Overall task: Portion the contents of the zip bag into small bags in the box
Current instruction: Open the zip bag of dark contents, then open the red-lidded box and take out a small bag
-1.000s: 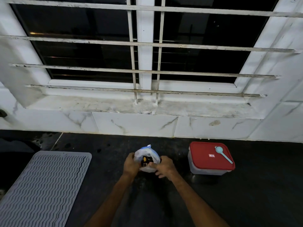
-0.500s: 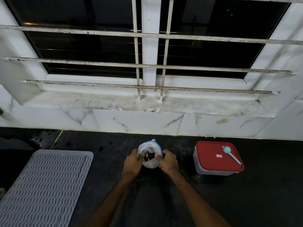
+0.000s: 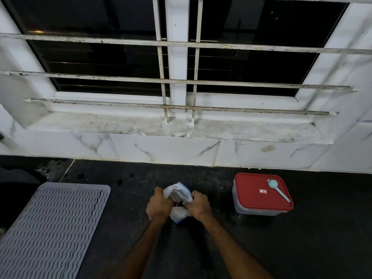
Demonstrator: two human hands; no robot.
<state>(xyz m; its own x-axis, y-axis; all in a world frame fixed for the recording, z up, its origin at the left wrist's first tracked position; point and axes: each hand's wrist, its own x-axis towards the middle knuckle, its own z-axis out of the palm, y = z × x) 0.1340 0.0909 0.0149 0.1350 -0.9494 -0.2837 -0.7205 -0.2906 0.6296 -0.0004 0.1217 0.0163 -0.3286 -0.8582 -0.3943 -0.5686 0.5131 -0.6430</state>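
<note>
one zip bag (image 3: 178, 195) sits on the dark counter (image 3: 322, 238) near the middle, between my two hands. my left hand (image 3: 159, 206) grips its left side with fingers curled round the plastic, and my right hand (image 3: 199, 205) pinches the right side likewise. i judge the bag light, soft and crinkly, probably slippery, so it may slump and spill once its mouth is open. the best hold is the top edge by the blue zip strip, one side in each hand. i cannot make out the contents. to the right, apart from the bag, stands one box (image 3: 257, 211) with one red lid (image 3: 251, 198) closed, and one pale blue spoon (image 3: 277, 189) lies on the lid. one grey ridged mat (image 3: 54, 224) lies at the left. i see no small bags.
</note>
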